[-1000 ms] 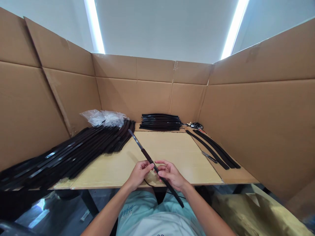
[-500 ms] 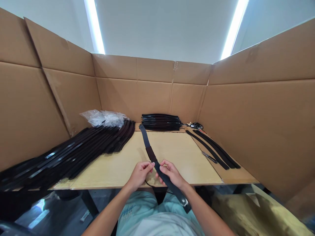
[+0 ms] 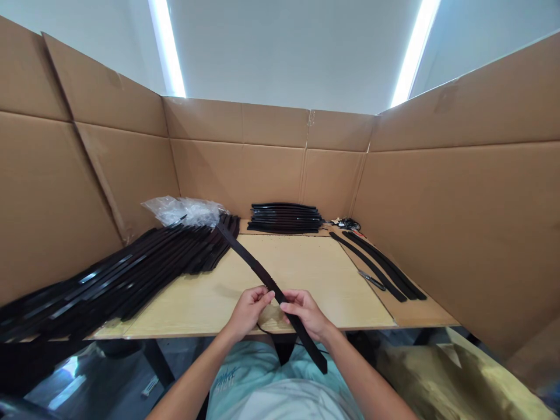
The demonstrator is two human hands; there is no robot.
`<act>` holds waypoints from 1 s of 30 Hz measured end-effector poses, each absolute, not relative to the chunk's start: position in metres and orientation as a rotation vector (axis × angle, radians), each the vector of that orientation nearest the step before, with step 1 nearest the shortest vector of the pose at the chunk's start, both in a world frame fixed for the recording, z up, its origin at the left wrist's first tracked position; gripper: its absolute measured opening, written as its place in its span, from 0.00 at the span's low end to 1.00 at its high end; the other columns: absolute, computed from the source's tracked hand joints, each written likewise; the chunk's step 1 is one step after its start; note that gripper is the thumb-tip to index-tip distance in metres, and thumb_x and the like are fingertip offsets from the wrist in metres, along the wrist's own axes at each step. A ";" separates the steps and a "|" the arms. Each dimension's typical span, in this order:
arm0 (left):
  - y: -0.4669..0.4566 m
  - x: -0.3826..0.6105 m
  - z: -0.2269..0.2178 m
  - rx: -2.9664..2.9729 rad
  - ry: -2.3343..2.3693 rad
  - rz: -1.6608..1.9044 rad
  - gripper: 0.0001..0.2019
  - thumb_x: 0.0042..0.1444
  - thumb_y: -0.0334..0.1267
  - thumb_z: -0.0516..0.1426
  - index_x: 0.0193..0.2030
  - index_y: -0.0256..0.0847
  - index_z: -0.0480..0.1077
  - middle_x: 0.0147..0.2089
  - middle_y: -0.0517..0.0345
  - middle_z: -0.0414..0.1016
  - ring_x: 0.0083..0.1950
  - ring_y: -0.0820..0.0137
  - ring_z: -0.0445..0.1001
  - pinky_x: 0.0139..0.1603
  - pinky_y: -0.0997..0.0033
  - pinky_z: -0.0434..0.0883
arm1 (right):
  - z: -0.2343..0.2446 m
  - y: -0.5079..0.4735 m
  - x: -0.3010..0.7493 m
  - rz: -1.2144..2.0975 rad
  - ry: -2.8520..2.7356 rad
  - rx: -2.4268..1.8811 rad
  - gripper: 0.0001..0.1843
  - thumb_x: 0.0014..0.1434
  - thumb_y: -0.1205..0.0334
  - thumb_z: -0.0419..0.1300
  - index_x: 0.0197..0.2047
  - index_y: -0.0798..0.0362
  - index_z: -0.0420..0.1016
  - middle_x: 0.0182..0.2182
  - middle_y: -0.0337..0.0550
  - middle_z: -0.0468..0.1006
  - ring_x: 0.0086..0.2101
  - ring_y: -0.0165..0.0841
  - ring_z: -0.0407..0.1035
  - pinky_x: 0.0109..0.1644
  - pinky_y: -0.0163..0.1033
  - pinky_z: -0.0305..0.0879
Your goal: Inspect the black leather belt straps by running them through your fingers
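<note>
A long, slightly curved black strip [image 3: 250, 260] slants across the front of the table, from the far left down over my lap. My left hand [image 3: 251, 309] pinches its left edge near the middle, where the edge looks jagged or stitched. Just to the right, my right hand [image 3: 305, 312] grips the same strip between thumb and fingers. A thin black cord [image 3: 263, 331] hangs below my left hand at the table edge; whether it joins the strip, I cannot tell.
Many similar black strips [image 3: 144, 269] lie heaped at the left, with clear plastic wrap [image 3: 186, 210] behind. A stack of strips [image 3: 285, 217] sits at the back. At the right are a few strips [image 3: 380, 263] and a cutter knife [image 3: 371, 280]. Cardboard walls [image 3: 266, 169] enclose the table.
The strip has turned: its far end swung left toward the heap, and its near end shifted slightly left. Its face has rolled away, so it looks narrower. Both hands keep their hold.
</note>
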State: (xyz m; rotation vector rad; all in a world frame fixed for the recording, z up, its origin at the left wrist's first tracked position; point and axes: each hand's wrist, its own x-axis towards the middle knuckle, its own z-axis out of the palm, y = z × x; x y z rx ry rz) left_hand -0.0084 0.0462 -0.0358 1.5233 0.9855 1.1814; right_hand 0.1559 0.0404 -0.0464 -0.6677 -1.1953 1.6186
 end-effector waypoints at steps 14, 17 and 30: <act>0.047 -0.010 -0.038 1.480 0.996 1.164 0.22 0.48 0.57 0.57 0.19 0.39 0.61 0.15 0.70 0.48 0.19 0.78 0.44 0.20 0.74 0.43 | -0.040 0.038 0.156 1.631 -1.153 -0.648 0.16 0.48 0.51 0.66 0.32 0.55 0.71 0.23 0.40 0.78 0.18 0.26 0.66 0.19 0.29 0.58; 0.048 -0.010 -0.039 1.467 0.984 1.169 0.23 0.47 0.58 0.57 0.20 0.38 0.63 0.15 0.69 0.49 0.19 0.77 0.46 0.21 0.75 0.45 | -0.043 0.039 0.157 1.620 -1.219 -0.635 0.19 0.46 0.56 0.69 0.40 0.55 0.75 0.26 0.40 0.78 0.21 0.25 0.67 0.25 0.30 0.60; 0.044 -0.010 -0.035 1.535 0.874 1.060 0.21 0.50 0.54 0.57 0.20 0.35 0.68 0.18 0.61 0.66 0.21 0.75 0.56 0.23 0.75 0.54 | -0.045 0.037 0.158 1.687 -1.360 -0.615 0.24 0.41 0.57 0.72 0.32 0.52 0.60 0.27 0.36 0.77 0.20 0.27 0.70 0.22 0.31 0.65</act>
